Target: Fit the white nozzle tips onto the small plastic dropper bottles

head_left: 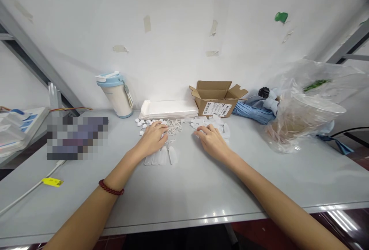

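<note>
My left hand [154, 137] lies low over the table, fingers stretched forward beside small white caps [142, 121] and a heap of thin white loops [175, 126]. Just below it, several translucent plastic sleeves [163, 155] lie side by side in a row; one at the right sits slightly apart. My right hand [212, 141] reaches to the near left edge of a pile of similar translucent pieces [226, 130]. Its fingers are apart and bent, the tips by the pile. No held item shows in either hand, though the undersides are hidden.
Behind the parts lie a stack of white flat packs [173, 108] and an open cardboard box [215, 100]. A tumbler [117, 96] and a pixelated object [77, 138] with a white cable [25, 195] are left. Right are blue cloth [253, 111] and a bagged cup [300, 123].
</note>
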